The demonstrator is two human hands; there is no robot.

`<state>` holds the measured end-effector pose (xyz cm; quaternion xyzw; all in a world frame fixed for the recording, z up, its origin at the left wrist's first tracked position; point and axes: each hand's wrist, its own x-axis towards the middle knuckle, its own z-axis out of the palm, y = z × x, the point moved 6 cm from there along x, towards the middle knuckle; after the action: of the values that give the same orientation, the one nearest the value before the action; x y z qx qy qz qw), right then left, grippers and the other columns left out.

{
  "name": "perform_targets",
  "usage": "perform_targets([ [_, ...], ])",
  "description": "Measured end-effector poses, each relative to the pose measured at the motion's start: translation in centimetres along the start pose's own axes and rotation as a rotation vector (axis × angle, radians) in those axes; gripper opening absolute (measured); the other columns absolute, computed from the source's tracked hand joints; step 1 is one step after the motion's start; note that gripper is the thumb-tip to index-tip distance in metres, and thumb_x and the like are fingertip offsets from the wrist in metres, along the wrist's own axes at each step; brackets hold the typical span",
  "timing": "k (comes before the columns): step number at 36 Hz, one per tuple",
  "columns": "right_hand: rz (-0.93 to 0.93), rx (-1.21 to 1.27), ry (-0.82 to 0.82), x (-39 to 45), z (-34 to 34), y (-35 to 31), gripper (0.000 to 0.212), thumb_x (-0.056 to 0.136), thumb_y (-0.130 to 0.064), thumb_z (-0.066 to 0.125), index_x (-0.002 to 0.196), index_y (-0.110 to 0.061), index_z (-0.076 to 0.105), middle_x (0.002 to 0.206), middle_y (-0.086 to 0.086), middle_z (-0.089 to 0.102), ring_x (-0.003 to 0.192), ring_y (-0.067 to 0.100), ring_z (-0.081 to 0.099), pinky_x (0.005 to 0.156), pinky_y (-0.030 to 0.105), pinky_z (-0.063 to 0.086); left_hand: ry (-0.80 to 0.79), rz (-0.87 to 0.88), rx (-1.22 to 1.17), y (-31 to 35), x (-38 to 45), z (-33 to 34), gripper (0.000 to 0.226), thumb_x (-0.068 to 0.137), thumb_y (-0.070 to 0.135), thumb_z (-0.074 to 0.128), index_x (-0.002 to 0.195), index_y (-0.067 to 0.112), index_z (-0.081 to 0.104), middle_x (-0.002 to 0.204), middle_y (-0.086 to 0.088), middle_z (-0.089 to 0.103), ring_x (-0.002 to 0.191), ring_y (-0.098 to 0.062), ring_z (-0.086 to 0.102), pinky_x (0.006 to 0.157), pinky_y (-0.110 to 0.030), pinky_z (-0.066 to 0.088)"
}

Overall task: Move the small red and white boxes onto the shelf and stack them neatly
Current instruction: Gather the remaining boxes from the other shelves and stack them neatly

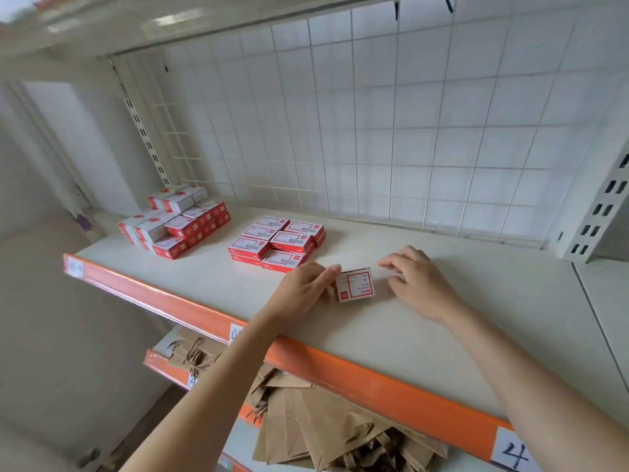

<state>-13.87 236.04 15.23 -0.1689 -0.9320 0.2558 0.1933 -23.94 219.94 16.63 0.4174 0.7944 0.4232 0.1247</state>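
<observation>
a white shelf (391,335) with an orange front lip and a wire grid back panel (374,131) fills the view; a lower shelf holds brown paper bags (323,430). on the shelf top two groups of small red and white boxes already sit: a taller, less even pile (177,221) at the far left, and a flat, tidy block (277,241) near the middle.

one loose box (354,285) lies on the shelf just right of and nearer than the tidy block, apart from it, label face up. its long axis runs roughly left to right, slightly skewed against the block's rows.

the left hand (303,291) touches the box's left end, fingers mostly extended along that edge; whether the thumb pinches underneath cannot be told. the right hand (417,281) hovers just to the right of the box, fingers loosely curled and apart, holding nothing and not touching it.

so the box sits between the two hands, with the left one in contact and also on the side nearer the block. the block lies up and to the left of the box, past the left hand's fingertips. my judgement: the coming move calls for turning the box to match the block's rows, then sliding or lifting it that way.
</observation>
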Motion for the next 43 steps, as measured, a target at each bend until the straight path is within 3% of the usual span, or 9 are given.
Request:
perform_targets([
  [3, -0.006, -0.003, -0.008, -0.1, -0.1, 0.0, 0.033, 0.085, -0.005, 0.050, 0.116, -0.012, 0.062, 0.110, 0.005, 0.055, 0.108, 0.021, 0.050, 0.096, 0.032, 0.040, 0.003, 0.010, 0.018, 0.1, 0.0, 0.0, 0.039, 0.098, 0.033, 0.044, 0.070, 0.012, 0.061, 0.067, 0.004, 0.056, 0.055, 0.002, 0.047, 0.058, -0.012, 0.034],
  [8, -0.015, -0.014, -0.012, -0.2, -0.2, -0.2, 0.033, 0.086, -0.006, 0.051, 0.116, -0.011, 0.062, 0.111, 0.005, 0.054, 0.108, 0.020, 0.050, 0.096, 0.033, 0.039, 0.020, 0.008, -0.048, 0.3, -0.1, 0.1, 0.026, 0.098, 0.029, 0.045, 0.105, 0.009, 0.062, 0.068, 0.010, 0.060, 0.057, 0.002, 0.054, 0.059, -0.008, 0.039],
  [14, -0.013, -0.007, -0.024, -0.2, -0.2, -0.3, 0.032, 0.086, -0.006, 0.051, 0.117, -0.010, 0.061, 0.113, 0.005, 0.051, 0.109, 0.020, 0.050, 0.098, 0.035, 0.039, -0.003, 0.000, -0.059, 0.5, -0.2, 0.1, 0.027, 0.094, 0.030, 0.054, 0.110, 0.010, 0.061, 0.068, 0.008, 0.061, 0.055, 0.004, 0.053, 0.057, -0.009, 0.039],
  [17, -0.014, -0.017, -0.036, -0.2, -0.2, -0.5, 0.031, 0.087, -0.007, 0.051, 0.117, -0.010, 0.060, 0.114, 0.005, 0.051, 0.111, 0.020, 0.050, 0.098, 0.035, 0.039, -0.045, -0.011, -0.054, 0.5, -0.3, 0.3, 0.047, 0.074, 0.040, 0.065, 0.114, 0.014, 0.060, 0.080, 0.012, 0.061, 0.058, 0.004, 0.053, 0.055, -0.009, 0.037],
  [22, -0.006, -0.018, -0.036, -0.2, -0.3, -0.7, 0.029, 0.088, -0.007, 0.049, 0.114, -0.010, 0.060, 0.112, 0.005, 0.051, 0.108, 0.020, 0.049, 0.096, 0.035, 0.039, -0.050, -0.021, -0.007, 0.3, -0.2, 0.2, 0.048, 0.063, 0.027, 0.061, 0.110, 0.016, 0.061, 0.075, 0.012, 0.059, 0.059, 0.002, 0.052, 0.059, -0.012, 0.041],
  [29, -0.034, 0.054, -0.033, -0.3, -0.8, -2.3, 0.017, 0.082, 0.001, 0.044, 0.079, -0.013, 0.052, 0.087, 0.000, 0.053, 0.087, 0.020, 0.048, 0.077, 0.032, 0.039, 0.043, -0.026, 0.056, -0.2, -0.2, 0.2, 0.027, 0.070, 0.024, 0.081, 0.078, 0.020, 0.055, 0.067, 0.010, 0.051, 0.056, 0.000, 0.043, 0.054, -0.013, 0.034],
  [33, -0.011, 0.133, -0.108, -0.6, -0.6, -3.0, 0.010, 0.085, -0.011, 0.047, 0.089, -0.017, 0.054, 0.087, -0.008, 0.052, 0.085, 0.012, 0.045, 0.078, 0.027, 0.038, -0.023, 0.021, 0.064, 0.4, -0.4, 0.3, 0.017, 0.074, 0.020, 0.078, 0.079, 0.018, 0.062, 0.068, 0.010, 0.054, 0.054, 0.002, 0.044, 0.054, -0.013, 0.034],
  [37, 0.016, 0.121, -0.165, -0.7, -0.2, -2.8, 0.012, 0.088, -0.024, 0.050, 0.099, -0.019, 0.052, 0.095, -0.010, 0.050, 0.103, 0.013, 0.046, 0.091, 0.031, 0.039, -0.068, 0.077, 0.112, 1.0, -0.6, 0.6, 0.010, 0.078, 0.016, 0.074, 0.087, 0.015, 0.071, 0.079, 0.006, 0.059, 0.057, 0.001, 0.046, 0.058, -0.012, 0.036],
  [43, -0.035, -0.044, -0.147, -1.0, 0.4, -2.7, 0.063, 0.074, -0.068, 0.051, 0.115, -0.021, 0.052, 0.105, -0.010, 0.047, 0.110, 0.012, 0.042, 0.098, 0.032, 0.035, -0.053, 0.197, 0.241, 1.6, -1.0, 0.7, 0.011, 0.079, 0.011, 0.069, 0.086, 0.016, 0.075, 0.088, 0.002, 0.059, 0.064, -0.004, 0.053, 0.062, -0.008, 0.038],
])
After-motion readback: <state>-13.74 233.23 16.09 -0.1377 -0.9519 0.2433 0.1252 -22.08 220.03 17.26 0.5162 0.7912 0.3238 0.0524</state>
